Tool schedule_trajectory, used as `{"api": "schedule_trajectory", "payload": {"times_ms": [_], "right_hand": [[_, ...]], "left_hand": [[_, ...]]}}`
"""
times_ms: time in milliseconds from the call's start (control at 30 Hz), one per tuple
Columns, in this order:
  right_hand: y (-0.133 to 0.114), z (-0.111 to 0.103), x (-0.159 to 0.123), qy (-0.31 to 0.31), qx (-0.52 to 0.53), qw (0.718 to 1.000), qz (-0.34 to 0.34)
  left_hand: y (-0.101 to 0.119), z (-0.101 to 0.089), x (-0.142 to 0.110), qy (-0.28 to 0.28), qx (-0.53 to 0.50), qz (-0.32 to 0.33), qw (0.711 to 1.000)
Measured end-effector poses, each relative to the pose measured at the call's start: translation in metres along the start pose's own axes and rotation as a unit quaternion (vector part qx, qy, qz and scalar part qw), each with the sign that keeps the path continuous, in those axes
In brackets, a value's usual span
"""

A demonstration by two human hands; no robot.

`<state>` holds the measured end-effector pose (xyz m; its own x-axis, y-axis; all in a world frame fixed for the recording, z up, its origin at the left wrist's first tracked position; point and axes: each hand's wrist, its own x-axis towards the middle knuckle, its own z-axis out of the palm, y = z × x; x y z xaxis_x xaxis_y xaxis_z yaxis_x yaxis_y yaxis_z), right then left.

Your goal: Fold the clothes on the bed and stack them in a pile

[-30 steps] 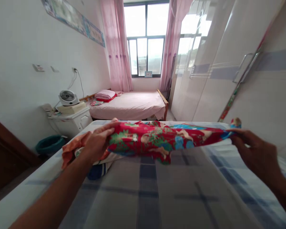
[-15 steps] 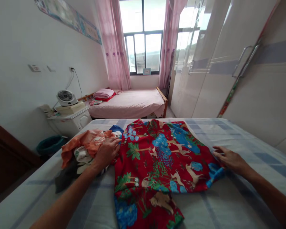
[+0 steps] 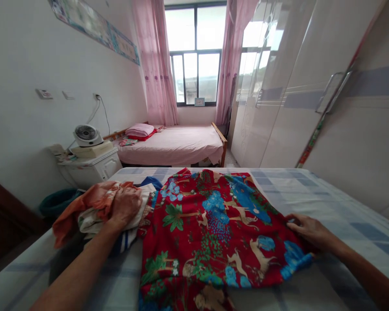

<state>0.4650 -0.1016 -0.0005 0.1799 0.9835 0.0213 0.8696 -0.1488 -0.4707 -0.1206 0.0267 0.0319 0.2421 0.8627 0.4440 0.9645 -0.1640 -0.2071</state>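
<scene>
A red cloth (image 3: 214, 229) printed with blue flowers, green palms and animals lies spread flat on the checked bedsheet (image 3: 343, 203) in front of me. My right hand (image 3: 306, 231) rests on the cloth's right edge, fingers curled onto the fabric. My left hand (image 3: 126, 206) presses down on a heap of clothes (image 3: 90, 211) to the left of the cloth, orange and white pieces on top; its fingers are bent over the heap.
A white bedside cabinet (image 3: 90, 166) with a small fan (image 3: 86, 134) stands left, a teal bin (image 3: 56, 203) beside it. A second bed (image 3: 178, 144) with pink sheets lies under the window. Glossy wardrobe doors (image 3: 294, 86) line the right side.
One second ago both hands held the red cloth stretched in the air. It was then laid flat on the bed. My left hand has since moved left onto the clothes heap.
</scene>
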Motion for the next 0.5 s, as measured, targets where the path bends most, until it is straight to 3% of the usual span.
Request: {"api": "schedule_trajectory", "payload": {"times_ms": [133,267,500], "right_hand": [[-0.016,-0.006,0.039,0.028,0.018,0.999,0.014],[-0.041,-0.003,0.096,0.045,0.129,0.987,0.081],[-0.07,0.02,0.165,0.053,0.243,0.963,0.107]], "left_hand": [[0.028,0.005,0.036,-0.01,-0.101,-0.017,0.995],[0.055,0.017,0.073,-0.105,-0.271,-0.085,0.953],[0.073,0.047,0.11,-0.147,-0.358,-0.162,0.908]]}}
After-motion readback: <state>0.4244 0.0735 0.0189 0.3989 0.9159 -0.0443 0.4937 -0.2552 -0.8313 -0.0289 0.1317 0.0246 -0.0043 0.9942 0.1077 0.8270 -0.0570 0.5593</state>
